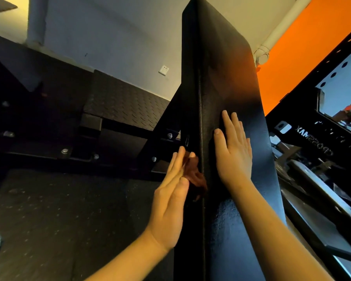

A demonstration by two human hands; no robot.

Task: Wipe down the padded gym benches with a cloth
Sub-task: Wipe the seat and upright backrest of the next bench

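The cloth [195, 175], a brownish, bunched rag, sits against the narrow left flank of the black bench pad [227, 78], roughly halfway along the part of the pad that shows. The left hand [170, 201] presses it there with straight fingers laid close together and the palm turned toward the pad. It pushes the cloth flat and does not curl round it, and a fold of cloth pokes out past the fingertips. The right hand [233, 153] lies spread and flat on the pad's broad face, just across the stitched seam [200, 118] from the cloth and a little higher up the pad. It holds nothing and looks to be steadying the pad.

The pad's long axis runs from the bottom of the view up and away to the top, so the flank under the cloth is a long narrow strip. I judge that the coming stroke has to follow that axis, sliding up or down along the seam. The left hand is the one placed for this. To reach the broad face, the cloth would have to come round the seam to the right, where the right hand now rests.

Left of the pad lie the dark speckled floor [59, 209] and a bolted metal frame with a tread-plate panel [126, 102], and beyond them a pale wall with a socket [163, 70]. Right of the pad stands a black perforated rack [312, 122] against an orange wall [304, 57].
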